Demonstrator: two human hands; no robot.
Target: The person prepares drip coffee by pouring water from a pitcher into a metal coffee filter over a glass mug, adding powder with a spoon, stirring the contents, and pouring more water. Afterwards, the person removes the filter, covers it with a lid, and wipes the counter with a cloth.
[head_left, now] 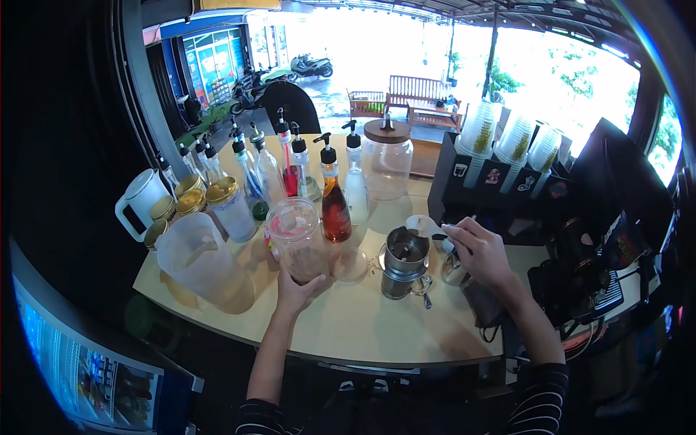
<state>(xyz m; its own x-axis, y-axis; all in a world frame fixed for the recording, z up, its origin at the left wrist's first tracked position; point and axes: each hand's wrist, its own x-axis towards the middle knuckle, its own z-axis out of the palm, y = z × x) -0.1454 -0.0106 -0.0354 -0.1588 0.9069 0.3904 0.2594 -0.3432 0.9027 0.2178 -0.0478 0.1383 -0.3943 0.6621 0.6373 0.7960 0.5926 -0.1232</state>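
My left hand (298, 288) is wrapped round the lower part of a clear plastic jar (295, 243), whose mouth looks uncovered. A round clear lid (351, 265) lies on the counter to its right. In front of me a metal coffee drip filter (406, 257) sits on a glass cup (395, 288), with dark matter inside the filter. My right hand (478, 250) is closed in a pinch on a small spoon, mostly hidden by the fingers. Its white, round bowl (419, 224) appears at the filter's far rim. Below that hand stands a small metal pitcher (454, 272).
Pump bottles, including an amber one (336, 206), line the back of the counter (341, 326). A frosted pitcher (194, 254) and gold-lidded jars (230, 210) stand left. At right are a cup holder (500, 181) with stacked cups and a dark pouch (487, 304).
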